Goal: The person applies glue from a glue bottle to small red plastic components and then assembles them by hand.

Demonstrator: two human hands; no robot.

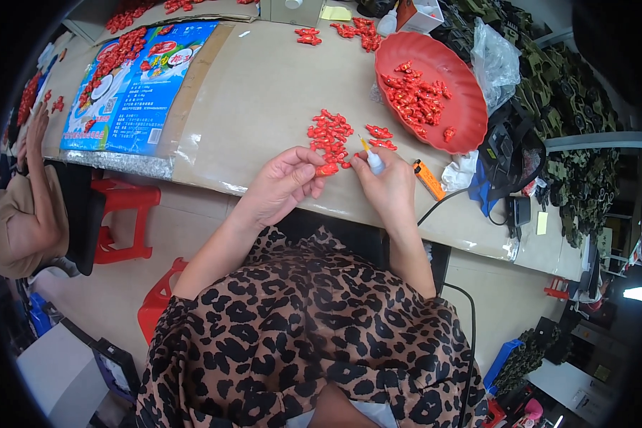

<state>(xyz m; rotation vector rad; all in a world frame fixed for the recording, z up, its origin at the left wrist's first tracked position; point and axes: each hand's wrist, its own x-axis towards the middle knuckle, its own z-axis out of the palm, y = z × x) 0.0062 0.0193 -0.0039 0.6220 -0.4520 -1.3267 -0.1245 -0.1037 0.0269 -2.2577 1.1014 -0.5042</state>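
My left hand (285, 182) pinches a small red plastic piece (327, 170) between thumb and fingertips. In my right hand (391, 182) is a little white glue bottle (374, 162), its thin yellow nozzle pointing up and away from me. A speck of red shows at the right fingertips; I cannot tell whether it is a separate part. Just beyond both hands lies a loose pile of similar red pieces (328, 132) with gold marks. A couple more red pieces (379, 132) rest right of the pile, near the nozzle.
A red scalloped bowl (471, 89) holding red pieces stands at the right. Near my right wrist are an orange box cutter (429, 180) and crumpled white tissue (460, 171). Blue printed cardboard (146, 93) carries more pieces at the left, where another person (32, 214) sits.
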